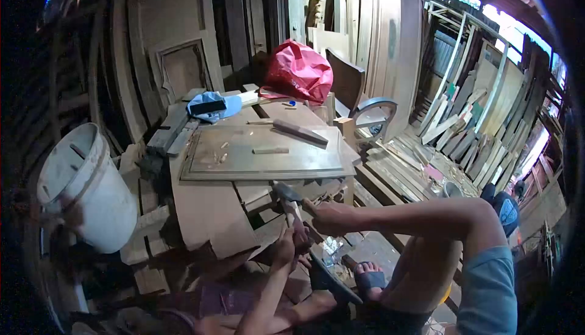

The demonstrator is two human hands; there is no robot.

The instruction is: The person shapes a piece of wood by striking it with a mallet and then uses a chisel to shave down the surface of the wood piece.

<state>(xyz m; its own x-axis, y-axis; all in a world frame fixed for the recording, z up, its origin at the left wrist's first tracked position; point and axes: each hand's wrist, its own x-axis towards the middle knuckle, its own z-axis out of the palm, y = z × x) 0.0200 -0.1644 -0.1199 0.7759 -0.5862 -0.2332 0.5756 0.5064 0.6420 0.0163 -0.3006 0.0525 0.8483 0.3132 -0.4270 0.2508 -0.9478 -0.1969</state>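
Observation:
My right hand (pixel 334 217) is closed around the handle of a hammer (pixel 287 192), whose dark head lies to its left. Below that head, my left hand (pixel 286 247) grips a narrow pale wooden piece (pixel 294 214), held upright just beyond the table's near edge. The lower end of the piece is hidden by my fingers. On the work table (pixel 210 216) a framed wooden panel (pixel 244 146) lies flat. A dark wooden bar (pixel 300 132), a short light stick (pixel 270 151) and some wood shavings rest on it.
A white bucket (pixel 91 195) stands at the left. A blue cap (pixel 214 106) and a red bag (pixel 300 71) sit behind the panel. Boards and door frames lean along the back and right. A sandalled foot (pixel 369 277) shows below my right arm.

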